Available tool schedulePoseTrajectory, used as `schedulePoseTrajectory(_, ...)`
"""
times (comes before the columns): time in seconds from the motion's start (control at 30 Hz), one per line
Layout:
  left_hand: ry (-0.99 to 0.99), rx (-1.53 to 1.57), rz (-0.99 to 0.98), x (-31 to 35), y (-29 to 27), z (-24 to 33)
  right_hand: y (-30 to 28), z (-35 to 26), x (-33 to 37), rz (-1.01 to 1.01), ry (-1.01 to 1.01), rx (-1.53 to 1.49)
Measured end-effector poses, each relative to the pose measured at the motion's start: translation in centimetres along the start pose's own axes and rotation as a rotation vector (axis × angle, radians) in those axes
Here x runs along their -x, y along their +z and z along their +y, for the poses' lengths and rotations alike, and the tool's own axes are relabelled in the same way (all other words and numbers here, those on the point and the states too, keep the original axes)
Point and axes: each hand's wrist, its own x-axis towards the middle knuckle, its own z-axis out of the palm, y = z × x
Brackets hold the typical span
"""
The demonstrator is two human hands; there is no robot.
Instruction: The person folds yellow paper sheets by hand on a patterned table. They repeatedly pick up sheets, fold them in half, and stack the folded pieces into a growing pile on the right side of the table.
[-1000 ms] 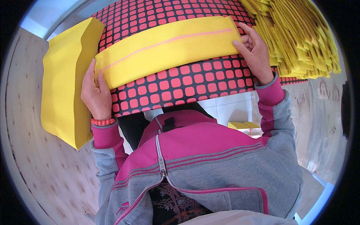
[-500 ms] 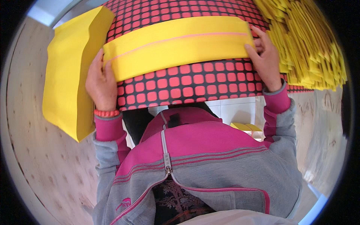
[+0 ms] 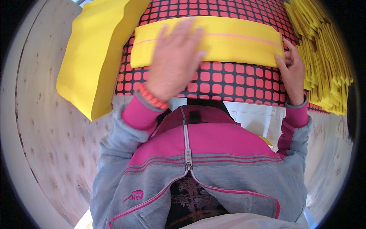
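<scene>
A tablecloth (image 3: 228, 89) with red rounded squares on black covers the work surface, its near edge just in front of the person's body. Pale wooden boards (image 3: 45, 114) with dark spots fill the left side, and another pale wooden panel (image 3: 328, 133) stands at the right. White floor tiles (image 3: 248, 114) show in the gap below the table edge.

A thick yellow stack (image 3: 91, 53) sits on the left, overhanging the table's near edge. A loose pile (image 3: 331, 65) of thin yellow folded pieces lies on the right, beyond the right hand. The grey and magenta jacket (image 3: 213, 137) blocks most of the view below the table.

The yellow strip (image 3: 236, 49) lies flat across the cloth between stack and pile, a thin pink line running along it. The left hand (image 3: 173, 61) is blurred over its left part — open, palm down, fingers loosely spread and pointing away from the body; whether it touches the strip I cannot tell. A red bracelet (image 3: 152, 96) circles that wrist. The right hand (image 3: 293, 70) is at the strip's right end — partly open, thumb at the near corner and forefinger apart from it, the other fingers bent.
</scene>
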Motion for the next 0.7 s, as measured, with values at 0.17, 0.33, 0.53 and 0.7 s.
schedulePoseTrajectory(0.17, 0.071, 0.03, -0.077, -2.7, 2.3, 0.6, -0.1, -0.4, 0.0, -0.01, 0.026, 0.045)
schedulePoseTrajectory(0.33, 0.004, 0.019, -0.148, -2.4, 3.0, -0.3, 0.0, -0.1, -0.1, -0.006, -0.015, -0.03)
schedulePoseTrajectory(0.53, 0.008, -0.009, -0.165, -2.3, 3.5, -0.3, -0.5, 0.1, 0.2, 0.046, -0.029, 0.094)
schedulePoseTrajectory(0.7, 0.008, -0.017, -0.176, -2.4, 3.3, 0.0, -0.8, -0.5, 0.3, 0.083, -0.006, 0.14)
